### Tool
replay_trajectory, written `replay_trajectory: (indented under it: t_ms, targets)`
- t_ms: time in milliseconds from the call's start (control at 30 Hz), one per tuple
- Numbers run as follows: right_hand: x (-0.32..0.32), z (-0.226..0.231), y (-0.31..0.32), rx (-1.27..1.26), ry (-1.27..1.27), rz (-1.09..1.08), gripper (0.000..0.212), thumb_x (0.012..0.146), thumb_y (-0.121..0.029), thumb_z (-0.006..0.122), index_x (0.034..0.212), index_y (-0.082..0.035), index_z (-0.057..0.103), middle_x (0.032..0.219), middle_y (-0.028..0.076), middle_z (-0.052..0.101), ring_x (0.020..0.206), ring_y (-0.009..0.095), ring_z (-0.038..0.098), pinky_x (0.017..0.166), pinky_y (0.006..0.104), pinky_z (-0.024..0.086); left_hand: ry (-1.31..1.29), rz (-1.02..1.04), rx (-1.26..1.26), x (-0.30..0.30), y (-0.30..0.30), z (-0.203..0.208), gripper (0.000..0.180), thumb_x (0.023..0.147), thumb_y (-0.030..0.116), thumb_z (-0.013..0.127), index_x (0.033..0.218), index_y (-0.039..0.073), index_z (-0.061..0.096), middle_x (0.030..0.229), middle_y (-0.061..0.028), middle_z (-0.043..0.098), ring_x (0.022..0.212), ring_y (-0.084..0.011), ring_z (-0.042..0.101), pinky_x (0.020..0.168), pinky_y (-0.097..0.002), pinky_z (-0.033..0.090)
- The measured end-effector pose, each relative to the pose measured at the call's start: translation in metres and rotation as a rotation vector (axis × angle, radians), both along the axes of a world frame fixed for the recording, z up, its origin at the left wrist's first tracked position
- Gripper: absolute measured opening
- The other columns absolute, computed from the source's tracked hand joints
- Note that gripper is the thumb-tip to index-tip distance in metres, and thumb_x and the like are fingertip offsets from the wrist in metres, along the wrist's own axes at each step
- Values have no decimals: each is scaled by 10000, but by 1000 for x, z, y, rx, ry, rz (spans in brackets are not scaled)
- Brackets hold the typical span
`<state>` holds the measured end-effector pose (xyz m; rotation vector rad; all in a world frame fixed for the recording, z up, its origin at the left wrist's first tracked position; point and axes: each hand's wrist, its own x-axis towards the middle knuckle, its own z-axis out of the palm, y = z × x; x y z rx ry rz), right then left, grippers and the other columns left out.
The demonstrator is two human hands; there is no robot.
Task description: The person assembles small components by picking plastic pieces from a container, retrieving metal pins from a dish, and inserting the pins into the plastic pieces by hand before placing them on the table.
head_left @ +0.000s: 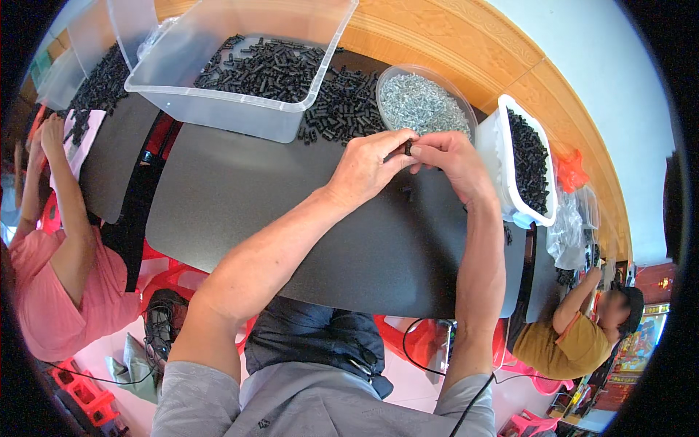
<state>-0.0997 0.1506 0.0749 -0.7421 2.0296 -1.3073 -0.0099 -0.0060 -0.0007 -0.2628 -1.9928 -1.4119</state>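
Above the dark table [291, 211], both my hands meet in front of the round tub. Between the thumb and fingers of my left hand [368, 164] is a small black cylindrical part [408, 148]. The fingertips of my right hand [455, 162] are pinched together against the same part; whether they also hold some smaller piece is hidden. Just behind my hands stands a round clear tub [472, 109] of small shiny silvery pieces. To its left, many loose black cylindrical parts [338, 109] lie heaped on the table.
A large clear plastic bin [218, 109] with black parts stands at the back left. On the right is a white bin [502, 156] of black pieces. People sit at either side, one in a pink shirt [73, 291], one in a mustard shirt [564, 349].
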Motion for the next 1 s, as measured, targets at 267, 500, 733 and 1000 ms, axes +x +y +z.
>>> replay_trajectory:
  t_ms: [267,500,733,1000]
  targets:
    - [-2,-8,2,-28,-48,51,214,897,-202,684,898,-1,757,760,47,712,734,103,632,718,246,456,-10,38,-91,4,-2,-6,292,834,89,760,1113,50,683,910,-143,722,801,-280,723,692,-344,570]
    - [-1,-7,-7,21,55,-20,160,893,-175,689,880,-30,755,766,29,702,721,91,615,683,235,439,111,120,-119,-4,-5,-3,269,819,69,761,1073,18,689,891,-145,720,783,-287,719,684,-351,583]
    - [3,-3,-12,30,443,-187,178,900,-156,700,868,17,732,735,35,693,651,85,611,578,262,472,-66,41,-2,-8,-7,-3,636,801,-17,753,1391,25,521,1133,-177,699,892,-221,721,809,-336,583]
    - [28,69,-81,22,720,66,227,875,-137,703,993,57,701,756,79,709,664,122,643,607,277,516,7,171,12,-5,-10,-12,391,836,-69,607,1216,26,610,1013,-200,655,953,-380,662,810,-434,543]
